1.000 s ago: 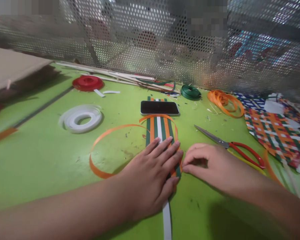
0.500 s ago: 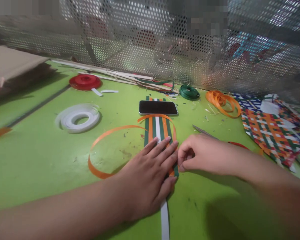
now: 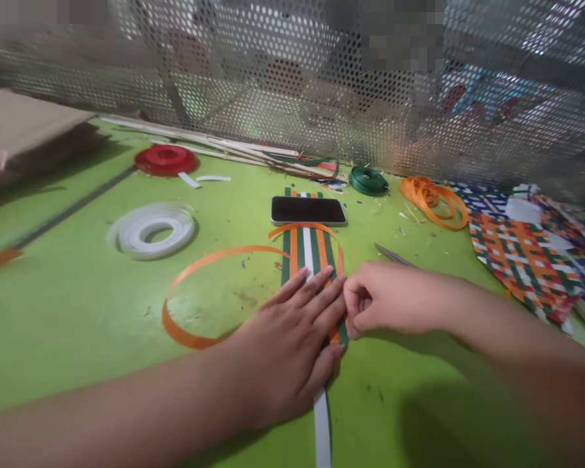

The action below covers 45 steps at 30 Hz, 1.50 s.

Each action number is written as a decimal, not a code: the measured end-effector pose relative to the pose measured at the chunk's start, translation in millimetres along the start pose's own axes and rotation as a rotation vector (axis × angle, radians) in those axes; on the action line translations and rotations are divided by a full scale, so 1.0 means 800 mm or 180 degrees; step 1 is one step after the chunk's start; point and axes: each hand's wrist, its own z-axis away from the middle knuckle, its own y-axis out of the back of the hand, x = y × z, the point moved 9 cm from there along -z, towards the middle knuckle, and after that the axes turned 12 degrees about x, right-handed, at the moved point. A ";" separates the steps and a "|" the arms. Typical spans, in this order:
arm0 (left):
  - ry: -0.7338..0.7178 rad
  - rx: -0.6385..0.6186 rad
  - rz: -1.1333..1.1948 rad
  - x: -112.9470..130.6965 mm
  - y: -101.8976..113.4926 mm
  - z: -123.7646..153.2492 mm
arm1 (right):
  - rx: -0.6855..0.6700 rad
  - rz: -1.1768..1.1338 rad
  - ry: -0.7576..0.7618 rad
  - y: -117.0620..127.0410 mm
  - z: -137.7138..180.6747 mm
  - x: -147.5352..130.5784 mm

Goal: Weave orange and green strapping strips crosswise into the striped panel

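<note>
My left hand (image 3: 297,338) lies flat with fingers stretched over a row of green, orange and white strips (image 3: 307,246) on the table. At the row's right edge, my right hand (image 3: 370,299) is closed in a pinch against the strips; what its fingertips hold is hidden. An orange strip (image 3: 171,316) loops out to the left from under my left hand, and another orange end curves across the row. A dark-screened phone (image 3: 308,210) rests across the far part of the strips. One white strip (image 3: 322,429) runs out toward me below my left hand.
Around the green table (image 3: 102,325) lie a white roll (image 3: 127,234), a red roll (image 3: 166,160), a green roll (image 3: 367,180) and an orange coil (image 3: 431,200). A woven piece (image 3: 526,260) is at the right, near a pointed metal tool (image 3: 392,254). A perforated metal panel (image 3: 253,84) stands behind.
The orange loop on the left has widened slightly leftward. My right hand has shifted a little to the left; my left hand stays in place.
</note>
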 end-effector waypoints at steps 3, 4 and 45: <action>-0.0010 -0.0006 0.0003 0.001 0.002 -0.001 | -0.0054 0.0085 -0.0004 0.000 -0.004 -0.003; -0.0009 -0.0019 0.0003 0.002 0.002 -0.002 | -0.0072 0.0103 0.0003 0.000 -0.005 -0.003; -0.0025 -0.0030 -0.0013 0.003 -0.002 -0.002 | -0.0545 0.0872 0.0090 0.009 -0.024 -0.026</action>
